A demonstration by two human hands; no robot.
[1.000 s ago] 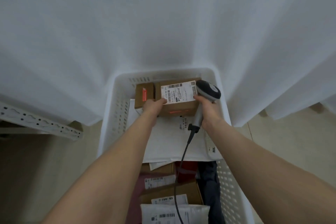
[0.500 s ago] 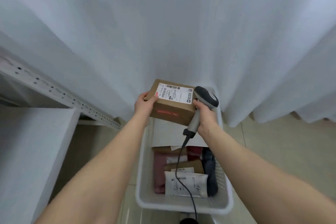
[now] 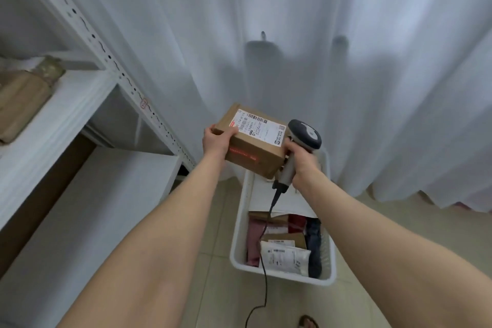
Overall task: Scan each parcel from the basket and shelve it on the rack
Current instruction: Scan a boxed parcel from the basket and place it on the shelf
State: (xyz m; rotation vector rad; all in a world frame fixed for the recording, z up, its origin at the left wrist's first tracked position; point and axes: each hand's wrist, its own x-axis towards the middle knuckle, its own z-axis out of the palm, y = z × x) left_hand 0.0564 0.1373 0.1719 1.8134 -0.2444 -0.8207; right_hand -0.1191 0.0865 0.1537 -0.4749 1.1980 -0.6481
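A brown cardboard parcel (image 3: pixel 255 150) with a white barcode label on top is held in the air above the white basket (image 3: pixel 282 271). My left hand (image 3: pixel 217 140) grips its left end. My right hand (image 3: pixel 302 158) grips the handle of a grey corded scanner (image 3: pixel 303 133), whose head sits right against the parcel's right end. The basket on the floor holds several more parcels and mailer bags. The white rack (image 3: pixel 66 104) stands to the left with two bare shelf boards in view.
A brown wrapped parcel (image 3: pixel 21 98) lies on the upper rack shelf at the far left. A white curtain (image 3: pixel 292 34) hangs behind the basket. The scanner's black cable (image 3: pixel 262 274) trails down to the tiled floor.
The parcel has come up out of the basket and risen, carried a little leftward towards the rack. The scanner stays at its right end. My view has lifted, showing the rack shelves.
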